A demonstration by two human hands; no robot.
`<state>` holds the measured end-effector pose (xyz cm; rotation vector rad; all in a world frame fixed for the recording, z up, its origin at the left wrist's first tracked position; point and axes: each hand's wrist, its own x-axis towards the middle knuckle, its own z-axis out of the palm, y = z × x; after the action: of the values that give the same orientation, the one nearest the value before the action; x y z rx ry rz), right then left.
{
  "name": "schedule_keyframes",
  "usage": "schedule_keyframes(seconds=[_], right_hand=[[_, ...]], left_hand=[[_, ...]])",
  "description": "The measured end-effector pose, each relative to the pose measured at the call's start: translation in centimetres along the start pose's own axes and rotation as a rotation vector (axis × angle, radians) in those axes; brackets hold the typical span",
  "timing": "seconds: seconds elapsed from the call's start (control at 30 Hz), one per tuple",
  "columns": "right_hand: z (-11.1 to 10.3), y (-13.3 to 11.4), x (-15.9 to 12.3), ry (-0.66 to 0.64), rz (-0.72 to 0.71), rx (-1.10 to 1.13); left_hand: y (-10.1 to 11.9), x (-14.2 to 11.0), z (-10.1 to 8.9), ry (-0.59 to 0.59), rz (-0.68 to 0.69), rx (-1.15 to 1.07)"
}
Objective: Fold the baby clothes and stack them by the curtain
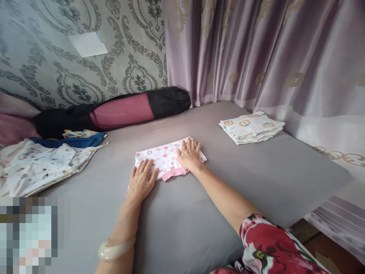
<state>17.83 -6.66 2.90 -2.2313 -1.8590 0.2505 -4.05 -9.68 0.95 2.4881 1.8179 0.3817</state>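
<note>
A small white garment (162, 155) printed with pink hearts and flowers lies flat on the grey bed sheet, folded over, with a pink band along its near edge. On its left end rests my left hand (142, 179), palm down, fingers stretched out. My right hand (189, 154) lies flat on the right end, fingers slightly spread. Both hands press on the cloth without gripping it. Parts of the garment under the palms are hidden, so its exact kind is hard to make out.
A folded stack of white printed cloth (251, 127) sits at the right by the curtain (211, 53). At the left lie loose printed clothes (42, 163) and a blue one (76, 141). A black and pink rolled bag (122, 111) lines the wall. The bed's edge (322, 201) drops off at right.
</note>
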Motion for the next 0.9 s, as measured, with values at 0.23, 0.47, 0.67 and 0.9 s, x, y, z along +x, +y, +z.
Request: schedule_keyframes(seconds=[0.23, 0.47, 0.67, 0.9], right_hand=[[0.7, -1.1, -1.0, -0.04, -0.014, 0.016], [0.0, -1.1, -0.8, -0.054, -0.012, 0.049], [-4.0, 2.2, 1.4, 0.094, 0.114, 0.142], [-5.1, 5.6, 2.5, -0.134, 0.273, 0.097]], left_hand=[[-0.3, 0.0, 0.3, 0.009, -0.011, 0.002], [-0.6, 0.1, 0.6, 0.041, -0.025, -0.056], [-1.4, 0.3, -0.4, 0.189, -0.234, -0.028], [-2.3, 0.6, -1.4, 0.053, -0.596, 0.006]])
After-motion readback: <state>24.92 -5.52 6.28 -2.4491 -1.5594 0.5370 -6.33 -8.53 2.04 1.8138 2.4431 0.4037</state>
